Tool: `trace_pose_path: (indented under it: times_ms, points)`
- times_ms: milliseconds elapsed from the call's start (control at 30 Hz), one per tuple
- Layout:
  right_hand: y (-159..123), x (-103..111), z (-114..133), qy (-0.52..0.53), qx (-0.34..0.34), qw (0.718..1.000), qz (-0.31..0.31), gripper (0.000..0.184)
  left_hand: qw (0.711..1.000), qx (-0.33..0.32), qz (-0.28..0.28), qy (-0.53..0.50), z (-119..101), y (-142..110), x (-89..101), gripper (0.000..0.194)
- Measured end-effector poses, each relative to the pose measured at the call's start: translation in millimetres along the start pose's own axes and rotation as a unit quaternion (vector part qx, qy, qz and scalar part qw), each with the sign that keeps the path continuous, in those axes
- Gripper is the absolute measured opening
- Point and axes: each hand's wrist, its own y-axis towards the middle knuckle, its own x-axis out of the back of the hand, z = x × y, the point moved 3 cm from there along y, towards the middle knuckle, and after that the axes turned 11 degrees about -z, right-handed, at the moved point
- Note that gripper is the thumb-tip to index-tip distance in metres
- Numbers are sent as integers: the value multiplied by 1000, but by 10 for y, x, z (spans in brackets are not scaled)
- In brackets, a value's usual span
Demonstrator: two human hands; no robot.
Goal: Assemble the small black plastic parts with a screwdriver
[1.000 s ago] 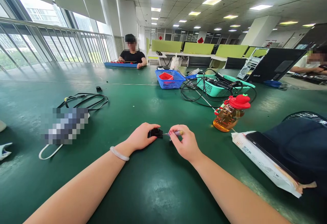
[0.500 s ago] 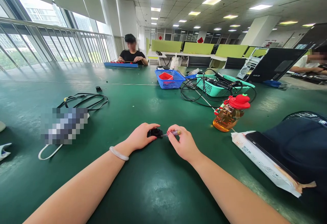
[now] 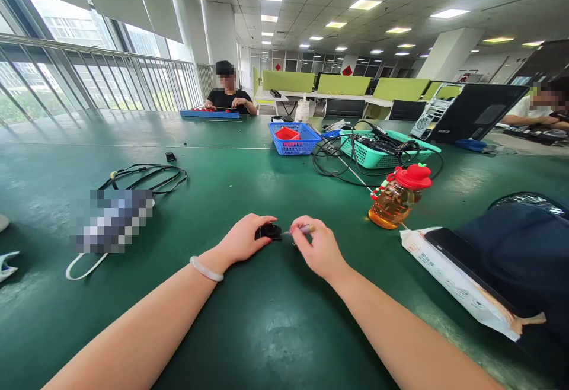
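Note:
My left hand (image 3: 246, 237) grips a small black part (image 3: 272, 232) between thumb and fingers, low on the green table (image 3: 275, 295). What kind of part it is I cannot make out. In my right hand (image 3: 319, 249) is a slim screwdriver (image 3: 306, 229) with a pale purple handle, pinched by thumb and fingers. Its thin metal shaft points left, and the tip is at or very near the right end of the black part. Whether the tip touches is too small to tell.
To the right stand a bottle of amber drink (image 3: 391, 203) and a white packet (image 3: 457, 283) with a phone (image 3: 466, 265) on it. Farther off are a blue basket (image 3: 293, 144) and a green basket (image 3: 377, 156) with cables. Coiled black cable (image 3: 171, 182) lies left. A person (image 3: 229, 96) sits opposite.
The whole view has shifted very slightly. Both hands keep nearly the same pose, with the screwdriver still at the right end of the black part.

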Motion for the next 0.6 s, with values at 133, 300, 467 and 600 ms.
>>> trace_pose_path:
  times_ms: [133, 300, 467, 600]
  points:
    - [42, -16, -293, 125, -159, 978, -53, 23, 1000, 4, 4, 0, -22, 4, 11, 49]
    - [31, -63, -256, 120, -151, 981, 5, 21, 1000, 11, 6, 1, 10, 9, -7, 50]
    - [6, 30, 21, -24, 2, 1000, 18, 16, 1000, 7, 5, 0, 31, 11, -17, 50]
    - [-43, 81, 183, -12, 102, 995, -10, 12, 1000, 18, 12, -4, -13, 12, 7, 54]
